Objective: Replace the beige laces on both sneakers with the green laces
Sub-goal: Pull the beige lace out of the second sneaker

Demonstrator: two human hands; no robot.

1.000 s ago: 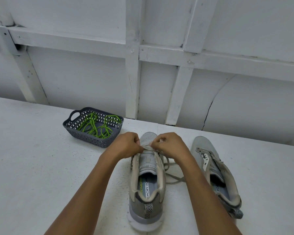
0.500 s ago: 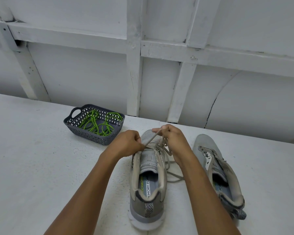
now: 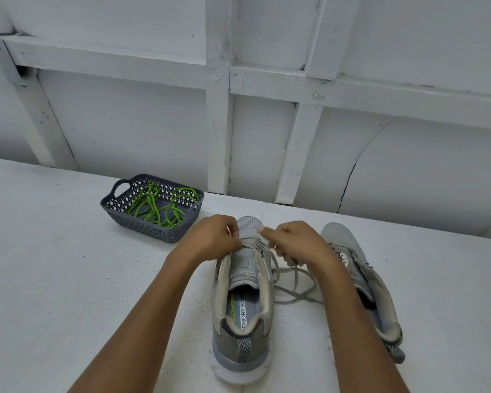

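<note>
Two hands work toe end of near grey mesh sneaker. Half a second earlier right hand held strand raised; now lowered rightward. Beige flat lace lies slack, looped on white bench beside second grey sneaker. Fingers of both hands clenched, pinching lace; left hand at eyelets. Unlacing judged nearly complete on this sneaker. Green cord laces untouched in dark perforated plastic basket.

I count one basket; in it green laces, number unclear; right of it two sneakers, one loose beige lace, two hands.
</note>
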